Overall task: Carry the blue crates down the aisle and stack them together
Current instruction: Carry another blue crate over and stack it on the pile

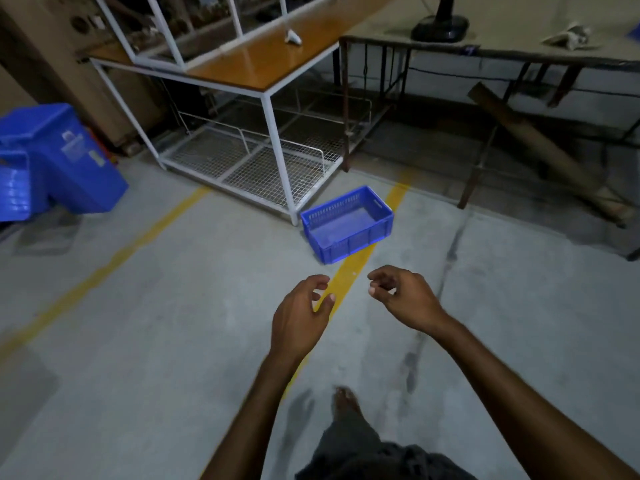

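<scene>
An empty blue crate [347, 225] with slotted walls sits on the concrete floor, partly over a yellow floor line, beside the leg of a white-framed table. My left hand [302, 315] and my right hand [403, 295] are stretched out in front of me, just short of the crate, both empty with fingers loosely curled and apart. More blue crates [52, 161] lie piled and tilted at the far left edge of the view.
The white-framed table [263, 67] with an orange top and a wire-mesh lower shelf stands behind the crate. A dark-framed bench [519, 53] carrying a black fan base is at the right, with a long plank [540, 143] leaning under it. My bare foot [346, 403] is on the floor below.
</scene>
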A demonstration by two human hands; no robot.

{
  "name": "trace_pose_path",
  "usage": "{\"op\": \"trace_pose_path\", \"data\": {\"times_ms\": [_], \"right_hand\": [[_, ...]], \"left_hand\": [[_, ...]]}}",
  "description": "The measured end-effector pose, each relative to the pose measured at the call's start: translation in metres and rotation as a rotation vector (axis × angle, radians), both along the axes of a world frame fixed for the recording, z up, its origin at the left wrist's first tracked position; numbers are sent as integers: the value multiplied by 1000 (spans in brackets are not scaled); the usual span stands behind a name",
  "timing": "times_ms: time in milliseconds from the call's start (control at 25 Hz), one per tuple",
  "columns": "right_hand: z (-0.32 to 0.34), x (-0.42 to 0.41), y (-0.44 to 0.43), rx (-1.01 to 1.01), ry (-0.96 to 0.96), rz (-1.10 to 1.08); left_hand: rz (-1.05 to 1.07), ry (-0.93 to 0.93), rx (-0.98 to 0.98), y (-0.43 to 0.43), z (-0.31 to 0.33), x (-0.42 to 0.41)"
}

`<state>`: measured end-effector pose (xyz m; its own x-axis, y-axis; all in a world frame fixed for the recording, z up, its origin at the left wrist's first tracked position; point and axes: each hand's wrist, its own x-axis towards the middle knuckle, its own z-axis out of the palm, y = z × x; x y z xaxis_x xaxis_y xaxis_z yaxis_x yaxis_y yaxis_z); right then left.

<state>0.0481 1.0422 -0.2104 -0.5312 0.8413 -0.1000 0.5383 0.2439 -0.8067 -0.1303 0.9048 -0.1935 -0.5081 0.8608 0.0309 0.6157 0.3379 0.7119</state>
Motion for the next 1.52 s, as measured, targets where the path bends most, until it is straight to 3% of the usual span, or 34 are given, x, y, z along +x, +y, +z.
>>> {"op": "trace_pose_path", "data": {"times_ms": [240, 480, 800, 1240, 1520], "right_hand": [[-31, -81, 152, -138, -58, -50], [-70, -189, 277, -218, -37, -34], [-87, -297, 369, -280, -21, -193], [-194, -518, 364, -382, -215, -689], [-286, -575, 412, -532, -245, -850]], "left_hand": [[-27, -144, -112, 149, -7, -87], [-49, -126, -183, 273, -22, -187], [-161, -95, -256, 393, -23, -330], [-616, -130, -472, 527, -155, -580], [-488, -80, -605, 614, -280, -597]]}}
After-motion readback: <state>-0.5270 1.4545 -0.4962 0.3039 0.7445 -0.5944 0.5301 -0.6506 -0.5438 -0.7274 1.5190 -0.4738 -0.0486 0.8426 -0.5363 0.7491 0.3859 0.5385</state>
